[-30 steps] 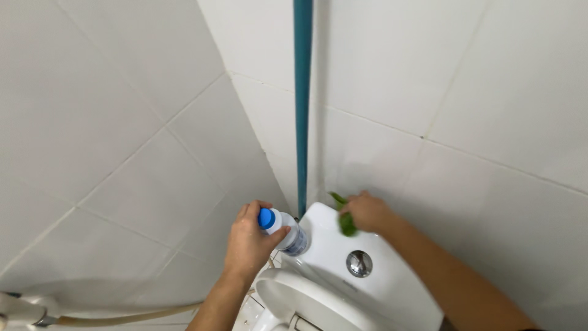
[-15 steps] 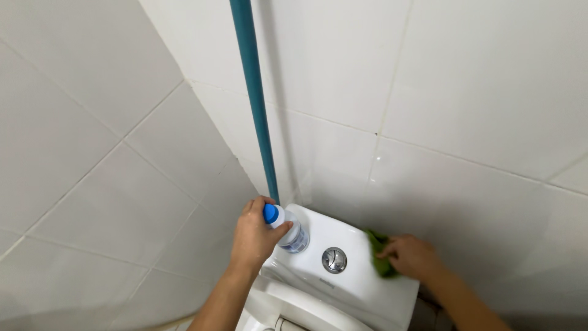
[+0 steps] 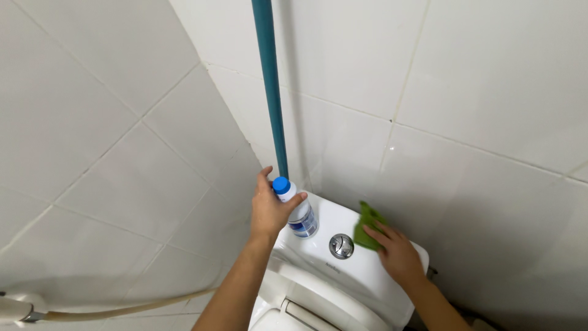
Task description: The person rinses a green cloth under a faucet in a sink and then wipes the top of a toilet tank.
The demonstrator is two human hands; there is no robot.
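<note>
left hand (image 3: 269, 211): wrapped around bottle (image 3: 298, 211), upright on tank (image 3: 361, 279) left end
right hand (image 3: 398, 254): flat, pressing cloth (image 3: 369, 224) right of button (image 3: 341, 246)

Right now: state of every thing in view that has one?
Left hand: wrapped around the bottle.
Bottle: upright on the tank lid, blue cap on.
Right hand: flat on the cloth.
Cloth: green, bunched, pressed to the lid beside the flush button.
Flush button: untouched.
Tank lid: in place on the tank.
Pipe: teal, runs straight up the wall corner.
Hose: slack, lower left.
</note>
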